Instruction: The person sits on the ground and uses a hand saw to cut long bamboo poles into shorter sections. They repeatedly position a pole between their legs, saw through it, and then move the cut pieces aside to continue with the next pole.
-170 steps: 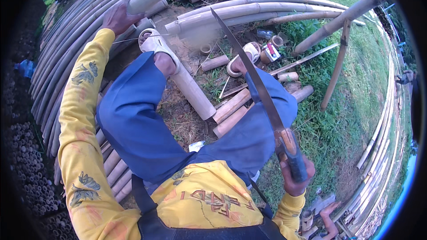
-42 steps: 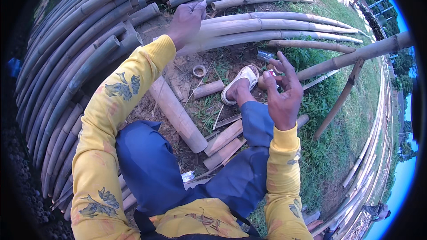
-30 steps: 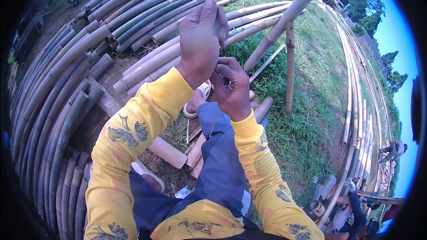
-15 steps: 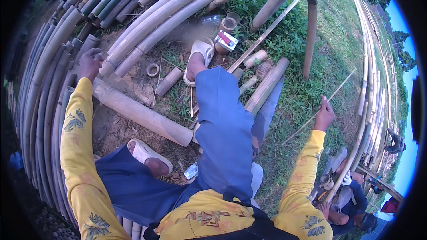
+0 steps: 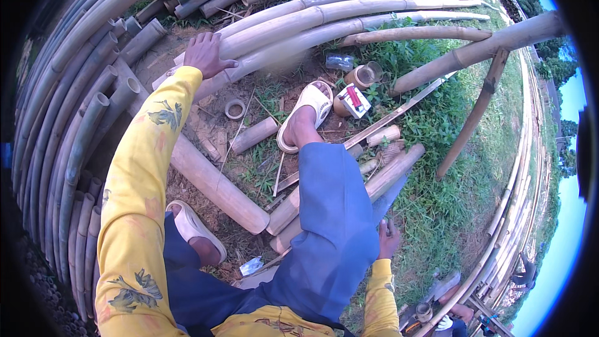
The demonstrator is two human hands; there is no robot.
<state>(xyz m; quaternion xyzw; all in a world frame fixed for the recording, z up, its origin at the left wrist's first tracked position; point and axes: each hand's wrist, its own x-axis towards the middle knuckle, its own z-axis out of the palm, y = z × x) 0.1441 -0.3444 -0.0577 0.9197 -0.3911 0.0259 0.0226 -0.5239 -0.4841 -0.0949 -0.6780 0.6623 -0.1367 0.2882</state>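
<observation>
My left hand (image 5: 206, 56) reaches far forward and lies on the end of a long pale bamboo pole (image 5: 324, 22), with the fingers curled over it. Low beside my right knee, my right hand (image 5: 388, 237) is closed around a handle. A flat grey machete blade (image 5: 390, 195) points up from it toward the short bamboo pieces (image 5: 394, 171). I sit with blue trousers and white sandals (image 5: 306, 115). A thick cut bamboo log (image 5: 215, 181) lies on the dirt between my feet.
Long bamboo poles (image 5: 75, 118) are stacked along the left and across the top. A bamboo ring (image 5: 235, 109), a short offcut (image 5: 253, 135), a red and white box (image 5: 352, 100) and bamboo cups (image 5: 365, 75) lie ahead. A leaning bamboo post (image 5: 480, 109) stands on grass at right. Another person (image 5: 449, 312) sits at lower right.
The view has swung back toward the poles. My right hand has come in from the grass at the right to beside my knee. My left hand stays on the bamboo pole.
</observation>
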